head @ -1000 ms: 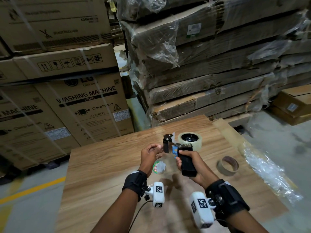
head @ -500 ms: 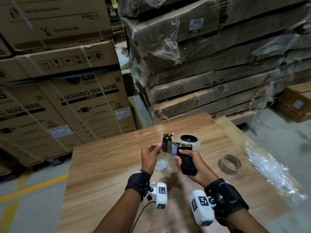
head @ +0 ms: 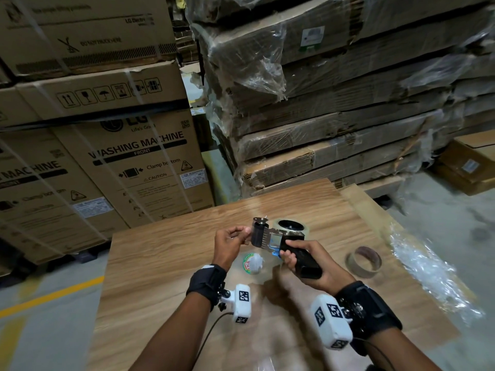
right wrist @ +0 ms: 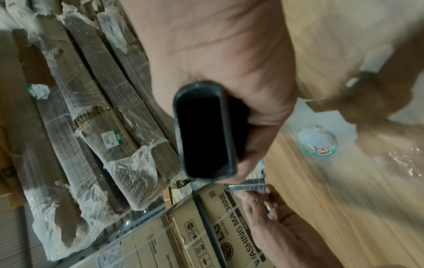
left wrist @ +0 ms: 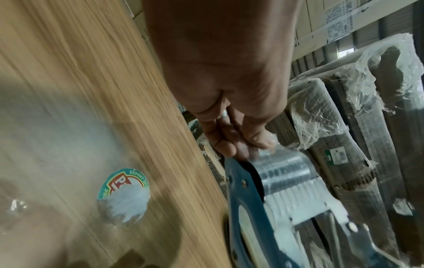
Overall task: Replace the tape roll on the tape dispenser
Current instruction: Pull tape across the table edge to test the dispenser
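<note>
My right hand (head: 292, 254) grips the black handle (head: 305, 261) of the tape dispenser (head: 270, 238) above the wooden table (head: 160, 263). A clear tape roll (head: 290, 227) sits on the dispenser's hub at its far side. My left hand (head: 242, 232) pinches the loose tape end beside the black roller (head: 257, 234). In the left wrist view, my left hand (left wrist: 238, 143) holds the clear tape strip (left wrist: 284, 168) drawn over the blue frame (left wrist: 243, 199). The right wrist view shows the handle's butt (right wrist: 204, 130) in my right hand (right wrist: 229, 72).
An empty brown cardboard core (head: 364, 261) lies on the table to the right. A round printed label (head: 251, 263) on crumpled clear wrap lies under the hands. Loose plastic film (head: 423, 266) covers the right edge. Stacked cartons (head: 120, 162) stand behind the table.
Both hands keep their hold and stay almost in place. The dispenser has barely shifted; the view has tilted slightly.
</note>
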A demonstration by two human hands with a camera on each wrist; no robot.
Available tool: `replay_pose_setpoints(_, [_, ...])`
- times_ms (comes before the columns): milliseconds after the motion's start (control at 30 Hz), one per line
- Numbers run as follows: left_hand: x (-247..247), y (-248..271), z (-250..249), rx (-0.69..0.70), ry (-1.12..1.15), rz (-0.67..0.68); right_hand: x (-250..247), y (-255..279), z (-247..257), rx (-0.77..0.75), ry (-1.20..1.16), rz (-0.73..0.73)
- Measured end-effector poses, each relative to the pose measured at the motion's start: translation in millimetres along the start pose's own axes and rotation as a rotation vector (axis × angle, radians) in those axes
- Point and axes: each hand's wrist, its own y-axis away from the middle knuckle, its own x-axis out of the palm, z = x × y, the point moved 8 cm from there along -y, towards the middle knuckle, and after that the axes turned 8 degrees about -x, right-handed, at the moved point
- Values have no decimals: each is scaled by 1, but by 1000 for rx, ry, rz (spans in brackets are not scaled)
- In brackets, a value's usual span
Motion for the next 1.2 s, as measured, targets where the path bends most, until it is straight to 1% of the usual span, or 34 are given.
replay_pose_setpoints(133, [-1,-2,5,-55,45,71,-3,-2,1,25,-16,2])
replay_pose_setpoints(233, [-2,-4,9,-79,33,79,-3,-4,1,53,-25,10])
replay_pose_setpoints(300, [-2,-4,7,-69,20,76,-3,-4,2,58,-33,13])
replay_pose_setpoints(367, [0,-4,4,-48,6,67,-1,-6,2,53,-30,10])
replay_pose_setpoints(467, [-2,-7,3,-46,-1,8,1,-11,4,41,-40,10])
replay_pose_setpoints(600, [-9,-13,7,-65,25,-23,-2,-17,9,39,-54,-1])
replay_pose_setpoints(700, [-17,-16,15,-110,79,-54,-5,-24,13,45,-53,-8])
replay_pose_setpoints(800, [-27,-20,25,-153,108,-105,-9,-37,19,14,-7,-22])
replay_pose_setpoints(900, [-34,-24,34,-200,127,-117,-14,-52,24,-46,83,-28])
replay_pose_setpoints(1000, [-42,-28,43,-237,83,-129,-23,-68,33,-100,197,-50])
replay_pose_setpoints(1100, [-51,-33,49,-261,39,-152,-33,-84,43,-113,273,-66])
replay_pose_setpoints(1200, [-58,-37,53,-267,6,-167,-38,-98,52,-129,437,-35])
